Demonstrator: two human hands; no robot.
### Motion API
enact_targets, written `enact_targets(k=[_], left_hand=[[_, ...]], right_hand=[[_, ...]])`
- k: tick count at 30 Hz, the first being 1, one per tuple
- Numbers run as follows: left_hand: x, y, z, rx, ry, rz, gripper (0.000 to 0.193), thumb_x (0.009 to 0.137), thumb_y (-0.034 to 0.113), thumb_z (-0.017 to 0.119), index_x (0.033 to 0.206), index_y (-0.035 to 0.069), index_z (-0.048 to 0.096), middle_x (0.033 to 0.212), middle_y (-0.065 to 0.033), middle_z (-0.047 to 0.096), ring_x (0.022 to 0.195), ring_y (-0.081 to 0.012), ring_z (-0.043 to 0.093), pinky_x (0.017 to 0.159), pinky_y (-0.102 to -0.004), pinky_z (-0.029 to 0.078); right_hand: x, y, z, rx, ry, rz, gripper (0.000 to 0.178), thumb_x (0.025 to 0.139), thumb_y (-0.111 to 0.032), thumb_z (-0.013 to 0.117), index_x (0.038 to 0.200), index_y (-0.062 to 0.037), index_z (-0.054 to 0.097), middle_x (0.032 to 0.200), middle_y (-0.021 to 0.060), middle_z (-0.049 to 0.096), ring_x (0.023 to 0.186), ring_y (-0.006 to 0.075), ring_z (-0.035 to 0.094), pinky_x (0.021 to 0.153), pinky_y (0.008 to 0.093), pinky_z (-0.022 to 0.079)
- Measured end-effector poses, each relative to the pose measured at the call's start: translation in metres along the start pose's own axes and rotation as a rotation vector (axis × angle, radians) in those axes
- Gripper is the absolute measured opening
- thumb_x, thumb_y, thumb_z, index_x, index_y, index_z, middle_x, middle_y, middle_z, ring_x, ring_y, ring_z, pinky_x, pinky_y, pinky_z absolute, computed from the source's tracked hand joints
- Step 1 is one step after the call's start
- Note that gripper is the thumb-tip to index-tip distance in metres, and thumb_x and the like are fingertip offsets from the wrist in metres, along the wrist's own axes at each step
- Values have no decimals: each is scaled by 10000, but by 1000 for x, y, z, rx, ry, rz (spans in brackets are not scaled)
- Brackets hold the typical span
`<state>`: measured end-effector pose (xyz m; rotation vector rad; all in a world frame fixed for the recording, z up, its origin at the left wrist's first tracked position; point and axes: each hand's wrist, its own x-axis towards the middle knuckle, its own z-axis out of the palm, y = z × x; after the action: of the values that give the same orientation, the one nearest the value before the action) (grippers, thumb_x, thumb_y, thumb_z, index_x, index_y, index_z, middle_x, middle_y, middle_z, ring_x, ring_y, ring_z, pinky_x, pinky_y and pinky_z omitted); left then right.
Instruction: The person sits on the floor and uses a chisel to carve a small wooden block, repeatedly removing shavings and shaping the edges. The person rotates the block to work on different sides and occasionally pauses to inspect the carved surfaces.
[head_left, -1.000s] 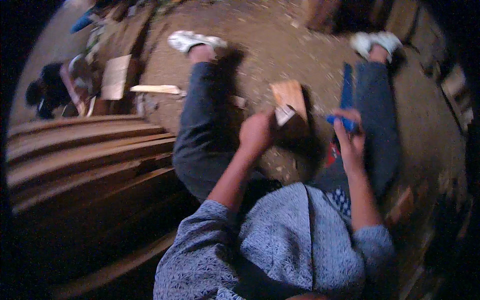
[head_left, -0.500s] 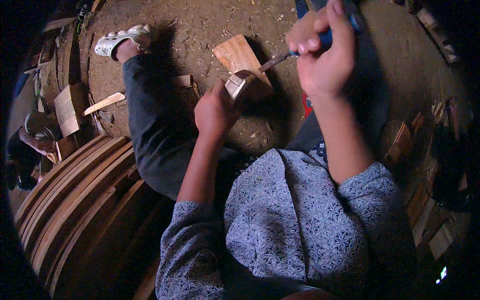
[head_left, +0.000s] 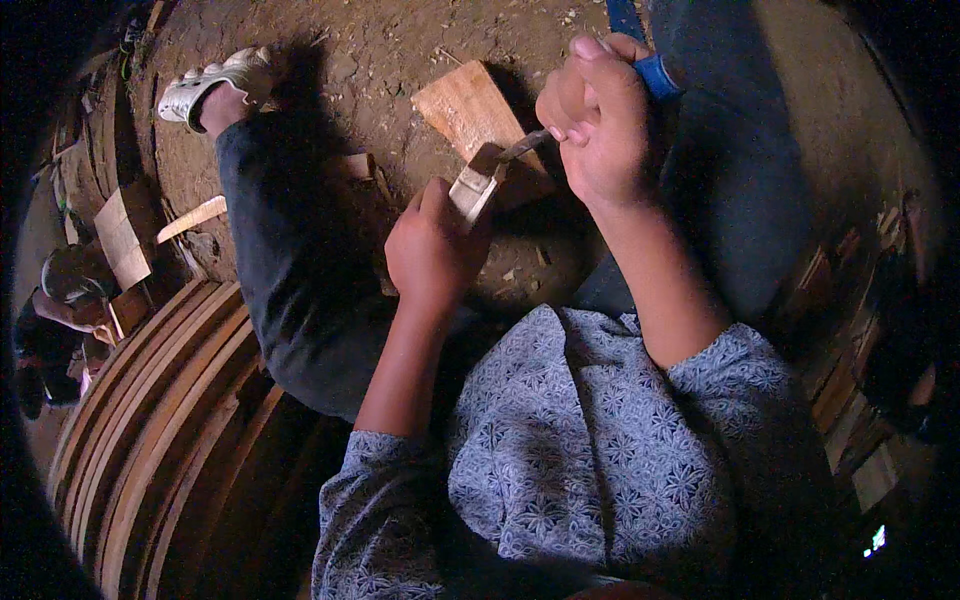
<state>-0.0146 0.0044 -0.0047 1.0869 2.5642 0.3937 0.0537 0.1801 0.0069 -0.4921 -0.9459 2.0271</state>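
Note:
My left hand (head_left: 430,245) is closed around a small pale wooden block (head_left: 468,196), which tilts up and away past my fingers. In my right hand (head_left: 608,130) is a chisel (head_left: 525,145), its fingers wrapped round a blue handle that sticks out behind the fist. The metal blade slants down to the left, its tip at the far end of the block; I cannot tell how deep it bites. Below and beyond them, a flat light-brown board (head_left: 468,105) lies on the dirt ground, its near end in shadow.
Long curved-looking planks (head_left: 160,400) are stacked at the lower left. A wooden offcut (head_left: 352,166) and a pale strip (head_left: 192,218) lie nearer my left leg. At the left edge a person's hand (head_left: 70,310) shows. Scrap wood (head_left: 845,400) lies at the right.
My right hand has come down and left with the chisel, bringing its tip against the block's end. My left hand still holds the block. The view has shifted slightly.

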Motion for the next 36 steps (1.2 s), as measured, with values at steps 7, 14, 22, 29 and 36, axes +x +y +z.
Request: enact_targets(k=[7, 14, 22, 29, 36], left_hand=[[2, 1, 1, 3, 26, 22, 354, 688, 257, 764, 851, 55, 524, 809, -175, 619, 747, -403, 611, 614, -479, 483], [-4, -6, 11, -312, -187, -35, 367, 697, 222, 744, 930, 1, 567, 779, -216, 640, 743, -407, 625, 648, -450, 505], [-9, -16, 21, -554, -70, -27, 383, 663, 154, 737, 972, -21, 592, 802, -238, 647, 780, -390, 649, 684, -420, 521], [1, -18, 20, -441, -144, -36, 397, 652, 165, 747, 969, -23, 601, 792, -229, 655, 779, -400, 644, 690, -424, 524], [0, -14, 17, -479, -112, -3, 380, 653, 175, 743, 954, -16, 611, 793, -225, 657, 786, -398, 645, 692, -423, 522]], right_hand=[[-6, -6, 4, -47, -57, 52, 315, 890, -149, 526, 641, -132, 333, 454, -22, 297, 391, 82, 257, 427, 267, 254], [-8, -9, 2, -119, -104, 42, 316, 882, -143, 513, 633, -132, 319, 458, -22, 301, 396, 89, 264, 431, 274, 261], [-6, -28, 9, -182, -190, -136, 216, 884, -127, 463, 677, -110, 405, 469, -33, 280, 407, 105, 293, 432, 282, 272], [4, 24, -10, -555, -49, -94, 279, 804, -247, 637, 627, -62, 526, 521, 35, 455, 468, 180, 453, 474, 328, 357], [13, 11, -4, -99, -221, 17, 256, 863, -168, 566, 645, -70, 474, 484, -21, 347, 410, 95, 325, 423, 264, 270]])
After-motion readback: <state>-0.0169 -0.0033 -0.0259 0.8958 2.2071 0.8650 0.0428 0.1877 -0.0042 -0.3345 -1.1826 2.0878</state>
